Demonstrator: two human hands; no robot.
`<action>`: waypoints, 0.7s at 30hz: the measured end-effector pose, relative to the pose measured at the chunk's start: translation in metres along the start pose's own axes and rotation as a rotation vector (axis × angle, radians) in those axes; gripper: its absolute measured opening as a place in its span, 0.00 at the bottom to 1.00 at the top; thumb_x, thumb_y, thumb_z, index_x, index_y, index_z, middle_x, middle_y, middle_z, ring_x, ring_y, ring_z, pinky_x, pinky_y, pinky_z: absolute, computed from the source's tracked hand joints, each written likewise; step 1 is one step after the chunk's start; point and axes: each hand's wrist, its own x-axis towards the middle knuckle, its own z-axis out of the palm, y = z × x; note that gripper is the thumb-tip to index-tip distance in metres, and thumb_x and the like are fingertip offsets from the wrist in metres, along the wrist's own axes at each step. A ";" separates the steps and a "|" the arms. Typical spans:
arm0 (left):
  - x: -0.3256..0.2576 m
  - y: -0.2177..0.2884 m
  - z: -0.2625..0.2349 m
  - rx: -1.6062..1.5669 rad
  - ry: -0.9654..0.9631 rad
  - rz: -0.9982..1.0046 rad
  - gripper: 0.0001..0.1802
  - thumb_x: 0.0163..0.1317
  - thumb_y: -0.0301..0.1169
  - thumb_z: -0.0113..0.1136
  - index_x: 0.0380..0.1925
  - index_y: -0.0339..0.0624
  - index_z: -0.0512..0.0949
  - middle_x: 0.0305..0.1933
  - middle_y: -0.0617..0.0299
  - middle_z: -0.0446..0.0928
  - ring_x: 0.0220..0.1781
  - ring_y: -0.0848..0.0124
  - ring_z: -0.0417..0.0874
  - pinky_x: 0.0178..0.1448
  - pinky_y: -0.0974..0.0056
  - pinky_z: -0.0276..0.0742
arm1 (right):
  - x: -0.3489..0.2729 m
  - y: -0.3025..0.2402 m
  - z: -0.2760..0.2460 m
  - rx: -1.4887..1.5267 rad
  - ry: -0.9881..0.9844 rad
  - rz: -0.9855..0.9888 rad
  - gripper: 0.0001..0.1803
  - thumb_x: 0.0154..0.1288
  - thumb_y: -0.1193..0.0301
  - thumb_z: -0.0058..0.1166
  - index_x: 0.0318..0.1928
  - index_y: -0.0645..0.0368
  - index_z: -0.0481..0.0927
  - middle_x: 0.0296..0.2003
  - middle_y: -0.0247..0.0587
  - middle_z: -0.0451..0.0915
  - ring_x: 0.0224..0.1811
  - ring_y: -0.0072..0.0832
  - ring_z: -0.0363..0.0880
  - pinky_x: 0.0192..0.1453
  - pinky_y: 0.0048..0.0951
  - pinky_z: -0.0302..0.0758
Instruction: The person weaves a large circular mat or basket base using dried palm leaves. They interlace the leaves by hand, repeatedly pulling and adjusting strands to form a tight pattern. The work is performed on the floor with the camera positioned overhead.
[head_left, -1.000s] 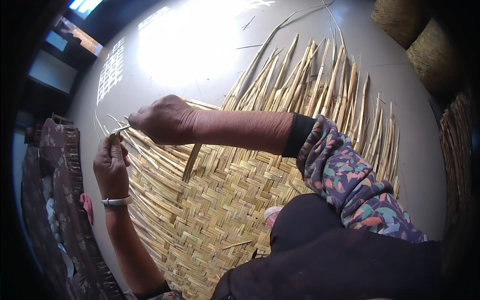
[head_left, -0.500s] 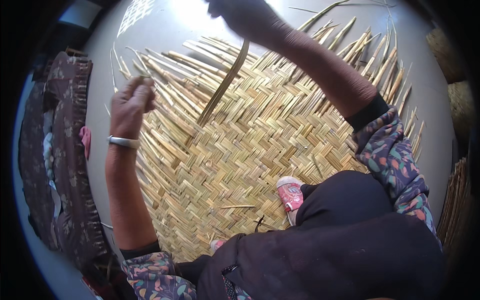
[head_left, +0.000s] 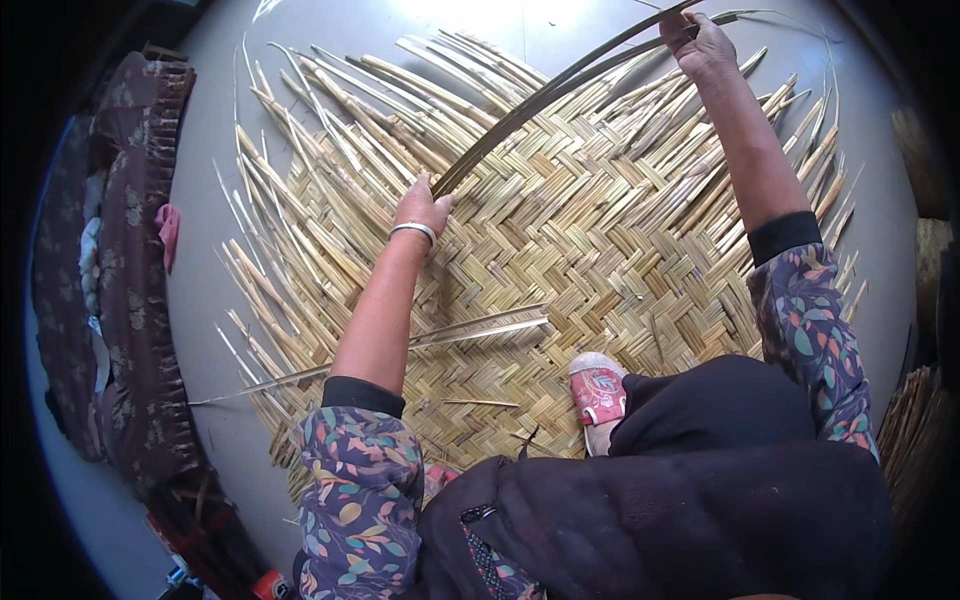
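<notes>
A large herringbone-woven reed mat (head_left: 590, 255) lies beneath me, its unwoven ends fanning out along the far and left sides. Greenish-brown split reed strips (head_left: 545, 98) run in a bow from the weave up to the far right. Where they leave the mat, my left hand (head_left: 424, 208) grips their lower end, fingers closed. High at the far right, my right hand (head_left: 700, 47) is closed around the upper part, with the ends passing beyond it. Another split reed (head_left: 482, 328) lies across the mat, passing under my left forearm.
My foot in a red-and-white shoe (head_left: 600, 388) rests on the mat. Short loose reed bits (head_left: 482, 403) lie nearby. A dark, patterned cloth-covered piece of furniture (head_left: 135, 260) stands at the left, with a pink cloth (head_left: 167, 235) at its edge. Bundled stalks (head_left: 912, 420) are at the right.
My left hand has moved right and down to the strips at the weave. My right hand has swung right, drawing the strips over. A split reed now lies across the mat's left part.
</notes>
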 end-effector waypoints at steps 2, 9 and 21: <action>0.014 -0.001 0.008 -0.119 -0.021 -0.084 0.21 0.52 0.36 0.65 0.43 0.35 0.78 0.41 0.45 0.80 0.43 0.54 0.81 0.51 0.58 0.75 | 0.027 0.006 -0.012 -0.077 -0.190 0.029 0.12 0.70 0.71 0.37 0.40 0.70 0.69 0.31 0.49 0.78 0.34 0.39 0.81 0.47 0.41 0.82; -0.004 0.009 0.000 0.024 0.243 -0.077 0.17 0.50 0.43 0.67 0.23 0.39 0.80 0.20 0.56 0.78 0.21 0.66 0.77 0.31 0.61 0.72 | -0.073 0.148 0.051 -0.748 -0.172 0.369 0.17 0.72 0.67 0.31 0.41 0.68 0.72 0.34 0.48 0.78 0.37 0.33 0.80 0.44 0.29 0.82; -0.006 0.018 -0.002 -0.168 0.528 -0.324 0.19 0.52 0.41 0.64 0.15 0.38 0.74 0.12 0.59 0.70 0.15 0.72 0.66 0.25 0.62 0.67 | -0.106 0.298 0.127 -1.871 -1.189 -0.235 0.19 0.53 0.60 0.56 0.36 0.67 0.82 0.32 0.56 0.81 0.36 0.43 0.82 0.42 0.36 0.77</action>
